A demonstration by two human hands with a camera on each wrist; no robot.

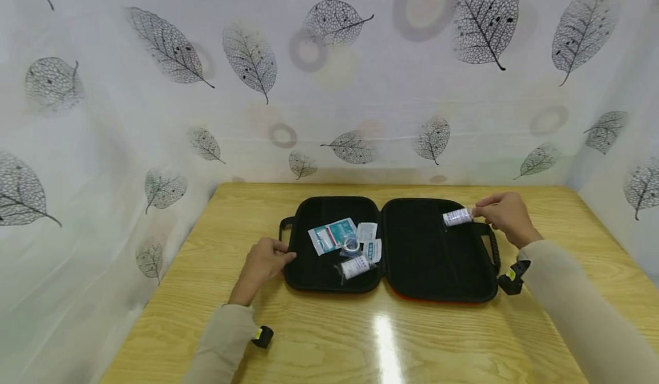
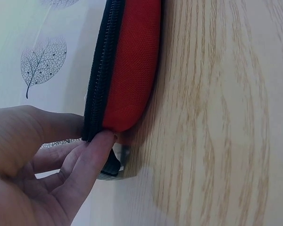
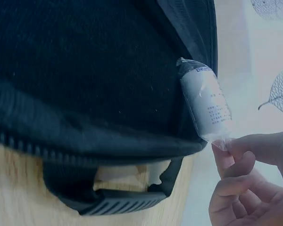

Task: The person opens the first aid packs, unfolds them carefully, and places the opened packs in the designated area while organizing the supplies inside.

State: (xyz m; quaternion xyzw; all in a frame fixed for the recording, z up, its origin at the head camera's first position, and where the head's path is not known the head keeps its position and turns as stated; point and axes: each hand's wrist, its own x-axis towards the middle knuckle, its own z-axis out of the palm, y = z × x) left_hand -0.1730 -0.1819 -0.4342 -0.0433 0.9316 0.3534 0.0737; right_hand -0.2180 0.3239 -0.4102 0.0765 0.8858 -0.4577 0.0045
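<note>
A zippered case, black inside and red outside, lies unfolded on the wooden table, its left half (image 1: 306,272) and right half (image 1: 422,246) side by side. My left hand (image 1: 264,262) pinches the left half's rim between thumb and fingers; the left wrist view shows its red side (image 2: 134,61) and zipper. With thumb and forefinger, my right hand (image 1: 504,217) pinches the wrapper end of a white bandage roll (image 3: 207,101) over the right half's far right corner. In the left half lie another wrapped roll (image 1: 355,266), a teal-and-white packet (image 1: 332,236), a tape roll (image 1: 351,245) and small white packets (image 1: 366,232).
Each half has a black carry handle at its outer side, the right one (image 3: 127,202) near my right hand. The wooden table (image 1: 319,338) extends in front of the case. A leaf-patterned sheet (image 1: 360,98) hangs behind and at both sides.
</note>
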